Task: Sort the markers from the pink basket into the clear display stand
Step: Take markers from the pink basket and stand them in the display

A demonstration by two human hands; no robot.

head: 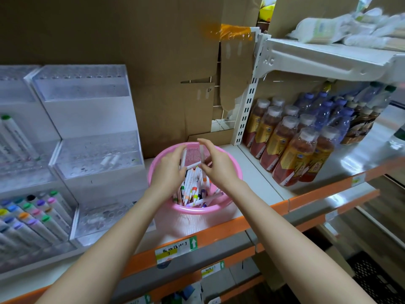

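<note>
Painted metal shelf (258, 178): smooth, with an orange front strip. The basket stands near that front edge, so a sideways tug could slide or tip it off; I judge this the main risk. The stand (94, 119), just left of the basket, is clear stepped acrylic, hard and slick. Its tiers are drilled with round holes, mostly unfilled, and a marker that misses a hole would likely roll down a step. The basket (197, 211) is round pink plastic with mesh walls, probably light. Loose markers (192, 189) are heaped crosswise inside, so lifting one may drag others out. Hands: left hand (168, 170) curls round a white marker (183, 156), upright over the basket; right hand (215, 166) pinches a second marker (201, 152) between thumb and fingertips. Barrels are thin, smooth cylinders with coloured caps, and a light pinch could let one slip back.
</note>
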